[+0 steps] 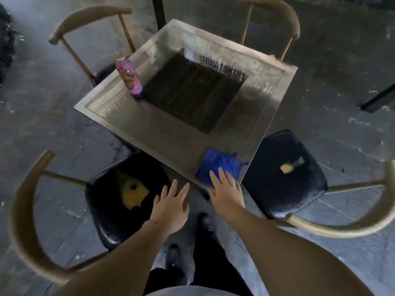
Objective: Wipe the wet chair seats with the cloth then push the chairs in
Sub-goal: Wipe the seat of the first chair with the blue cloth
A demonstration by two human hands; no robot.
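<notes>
A crumpled blue cloth (pixel 218 164) lies on the near corner of the square metal table (pixel 136 122). My right hand (pixel 227 193) is stretched out flat, its fingertips on the cloth's near edge. My left hand (pixel 171 207) hovers open with spread fingers beside the left chair's black seat (pixel 111 218), holding nothing. That seat carries a yellowish wet patch (pixel 134 194). The right chair's black seat (pixel 284 189) has a smaller pale yellow patch (pixel 288 166). Both chairs stand pulled out from the table.
A pink bottle (pixel 129 76) stands on the table's left side beside a dark recessed grill (pixel 194 92). Two more chairs with curved wooden backs, one at the far left (pixel 85 17) and one at the far right (pixel 284 13), stand behind. My legs and shoes are below.
</notes>
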